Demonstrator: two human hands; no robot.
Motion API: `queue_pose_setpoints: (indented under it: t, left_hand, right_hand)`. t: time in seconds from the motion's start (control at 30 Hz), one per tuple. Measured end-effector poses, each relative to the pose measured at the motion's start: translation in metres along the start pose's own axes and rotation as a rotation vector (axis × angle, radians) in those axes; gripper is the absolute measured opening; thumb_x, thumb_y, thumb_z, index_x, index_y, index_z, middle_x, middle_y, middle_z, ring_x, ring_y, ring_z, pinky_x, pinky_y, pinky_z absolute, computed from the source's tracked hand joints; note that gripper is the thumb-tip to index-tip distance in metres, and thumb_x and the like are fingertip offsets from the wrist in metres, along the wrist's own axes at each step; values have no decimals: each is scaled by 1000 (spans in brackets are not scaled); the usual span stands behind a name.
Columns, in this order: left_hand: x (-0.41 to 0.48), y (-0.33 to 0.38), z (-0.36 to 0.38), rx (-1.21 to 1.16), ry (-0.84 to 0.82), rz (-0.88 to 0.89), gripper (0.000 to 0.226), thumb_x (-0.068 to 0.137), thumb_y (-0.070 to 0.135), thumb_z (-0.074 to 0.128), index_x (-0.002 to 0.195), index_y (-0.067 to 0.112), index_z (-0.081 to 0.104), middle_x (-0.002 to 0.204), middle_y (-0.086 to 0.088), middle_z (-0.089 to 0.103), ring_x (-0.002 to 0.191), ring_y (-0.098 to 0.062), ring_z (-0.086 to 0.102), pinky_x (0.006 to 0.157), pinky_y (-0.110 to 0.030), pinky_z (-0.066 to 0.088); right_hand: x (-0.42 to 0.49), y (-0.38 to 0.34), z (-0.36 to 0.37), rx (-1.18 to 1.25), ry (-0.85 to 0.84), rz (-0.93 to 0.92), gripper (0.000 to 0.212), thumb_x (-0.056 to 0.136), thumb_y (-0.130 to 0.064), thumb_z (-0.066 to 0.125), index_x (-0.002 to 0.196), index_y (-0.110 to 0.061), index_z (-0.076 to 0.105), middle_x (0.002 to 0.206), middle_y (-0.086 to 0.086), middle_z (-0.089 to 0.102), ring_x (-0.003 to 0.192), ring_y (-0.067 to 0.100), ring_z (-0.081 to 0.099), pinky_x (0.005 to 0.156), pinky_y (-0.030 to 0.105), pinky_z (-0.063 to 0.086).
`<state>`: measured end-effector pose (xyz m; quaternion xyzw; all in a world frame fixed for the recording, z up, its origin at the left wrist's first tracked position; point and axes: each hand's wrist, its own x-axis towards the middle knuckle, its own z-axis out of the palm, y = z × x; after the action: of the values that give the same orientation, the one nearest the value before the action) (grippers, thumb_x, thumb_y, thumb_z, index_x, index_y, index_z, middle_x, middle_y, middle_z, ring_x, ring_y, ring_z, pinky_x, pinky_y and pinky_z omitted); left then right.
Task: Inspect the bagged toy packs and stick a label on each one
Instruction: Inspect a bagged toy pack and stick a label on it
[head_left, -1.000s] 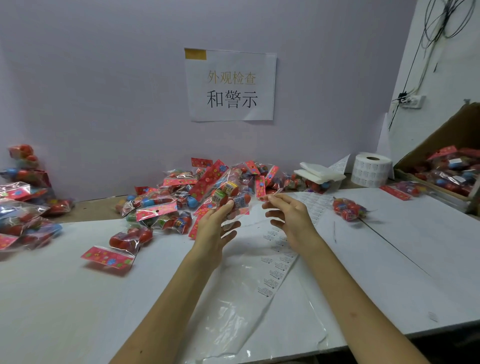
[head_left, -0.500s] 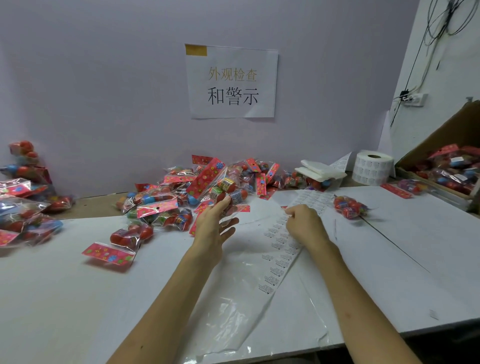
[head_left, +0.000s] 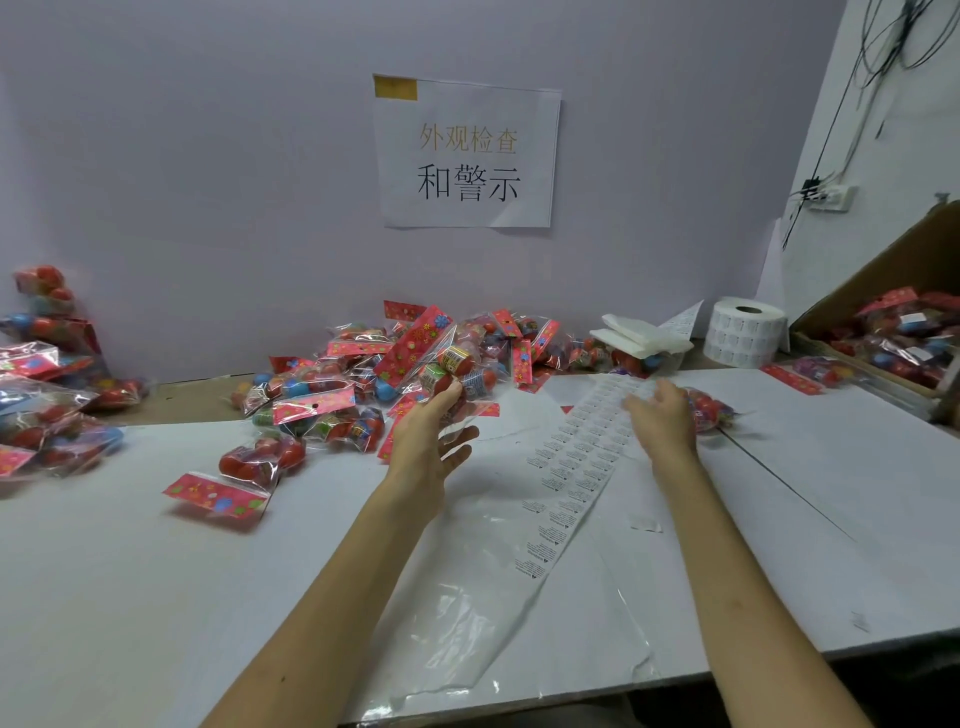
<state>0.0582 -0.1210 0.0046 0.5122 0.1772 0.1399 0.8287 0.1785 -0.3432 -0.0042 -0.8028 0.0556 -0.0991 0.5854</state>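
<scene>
Left hand (head_left: 431, 441) is holding one toy pack (head_left: 448, 365) up off the tabletop (head_left: 130, 571), pinched between thumb and fingertips, just in front of the big pile of packs (head_left: 332, 395) at the far middle. Right hand (head_left: 661, 415) is down over the far part of the label strip (head_left: 574, 462), which runs diagonally between the two arms. It's too blurry to tell if the hand is pinching a label or just touching. One more pack (head_left: 714, 408) sits just right of that hand. The label roll (head_left: 745, 332) stands far right, next to a cardboard box (head_left: 883, 291) with packs in it. A clear plastic sheet (head_left: 483, 597) lies near the front edge.
</scene>
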Motion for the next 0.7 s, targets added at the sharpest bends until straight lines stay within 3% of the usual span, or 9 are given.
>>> queue_pose_setpoints:
  t: [0.1, 0.17, 0.23, 0.3, 0.43, 0.53, 0.7]
  left_hand:
    - [-1, 1, 1, 2, -6, 0, 18, 95, 39, 68, 96, 21, 68, 101, 0, 71, 96, -22, 67, 71, -32, 48]
    - [-1, -1, 1, 19, -14, 4, 18, 95, 38, 68, 97, 20, 68, 100, 1, 71, 96, -22, 67, 73, -32, 49]
    - [-1, -2, 0, 56, -30, 23, 19, 95, 37, 68, 100, 18, 68, 98, 1, 71, 94, -22, 68, 74, -32, 50]
    - [-2, -4, 1, 113, -54, 63, 21, 94, 35, 70, 103, 16, 68, 96, 0, 73, 89, -21, 70, 73, -32, 51]
    - [-5, -9, 3, 298, -88, 194, 20, 91, 30, 75, 103, 15, 67, 93, -5, 73, 72, -17, 68, 69, -28, 54]
    - [-8, -11, 7, 390, -122, 256, 26, 89, 26, 77, 110, 13, 68, 88, -5, 72, 64, -15, 65, 63, -26, 54]
    - [-8, -14, 8, 441, -85, 339, 33, 91, 41, 72, 113, 17, 66, 99, -5, 72, 86, -17, 69, 75, -29, 56]
  right_hand:
    - [5, -5, -3, 427, -66, -16, 41, 95, -14, 62, 136, -16, 62, 137, 7, 63, 125, 22, 60, 92, 30, 48]
    - [-4, -13, -2, 612, -312, 35, 24, 98, -17, 59, 118, -12, 71, 116, 10, 74, 105, 25, 73, 76, 30, 58]
    - [-19, -18, 6, 516, -461, -22, 23, 100, -23, 57, 110, -8, 72, 101, 15, 77, 85, 29, 76, 62, 31, 60]
    - [-32, -21, 15, 314, -469, -152, 25, 101, -29, 57, 106, -10, 74, 95, 15, 76, 73, 26, 75, 56, 30, 58]
    - [-52, -26, 33, 339, -635, -175, 33, 100, -42, 57, 114, -15, 70, 101, 10, 76, 85, 28, 76, 64, 32, 59]
    - [-59, -25, 39, 294, -634, -226, 20, 99, -33, 63, 107, -16, 71, 94, 6, 77, 86, 25, 76, 64, 30, 58]
    - [-63, -26, 40, 272, -641, -234, 14, 98, -24, 66, 101, -13, 73, 85, 4, 76, 78, 22, 74, 66, 31, 57]
